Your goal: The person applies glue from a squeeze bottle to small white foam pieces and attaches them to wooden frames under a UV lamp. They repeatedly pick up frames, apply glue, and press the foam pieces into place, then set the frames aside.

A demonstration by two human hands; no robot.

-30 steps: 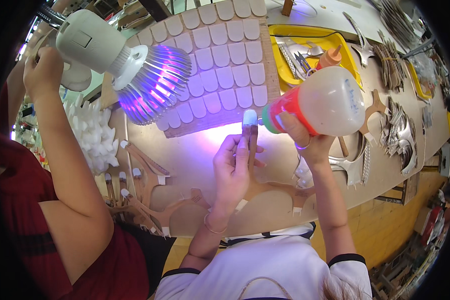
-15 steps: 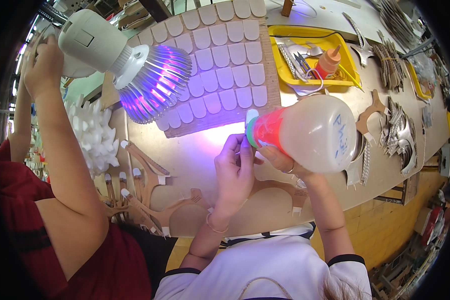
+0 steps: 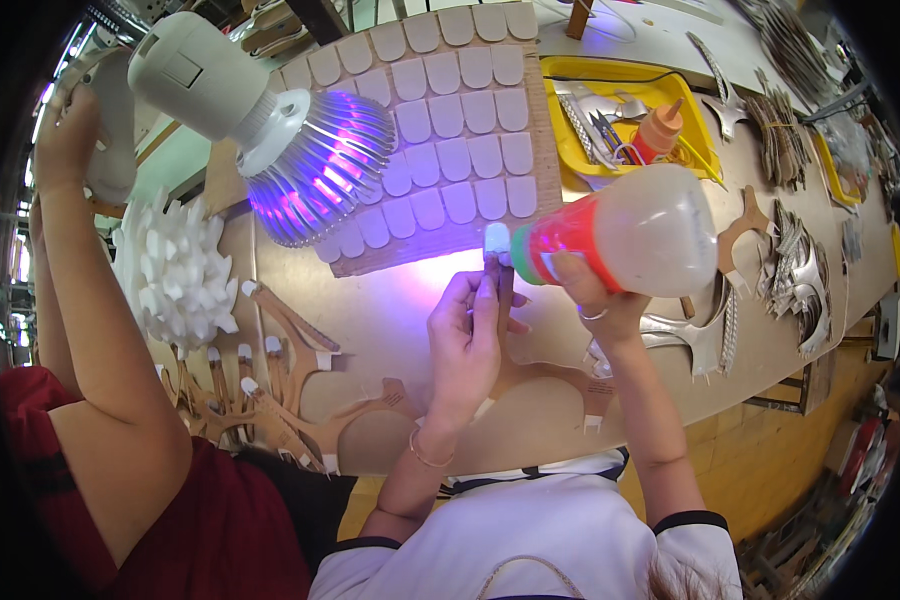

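The left fingers (image 3: 485,310) are clamped on the frame (image 3: 518,376), its white tab (image 3: 496,238) just above them; it looks light, stiff, best pinched there. The right fingers (image 3: 580,278) wrap the bottle (image 3: 665,230), probably soft, squeezable, gripped mid-body, its cap (image 3: 521,253) left of them.

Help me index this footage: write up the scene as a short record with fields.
Left hand: holds a brown piece, pale tip pointing away from the person
Right hand: holds a squeeze bottle with a red band
Bottle aim: green end toward the pale tip; contact unclear
Lamp: finned, glowing violet, upper left
Board: brown, with rows of pale rounded tabs
Tray: yellow, holding a small orange bottle among other items
Co-worker's hand: raised, far left
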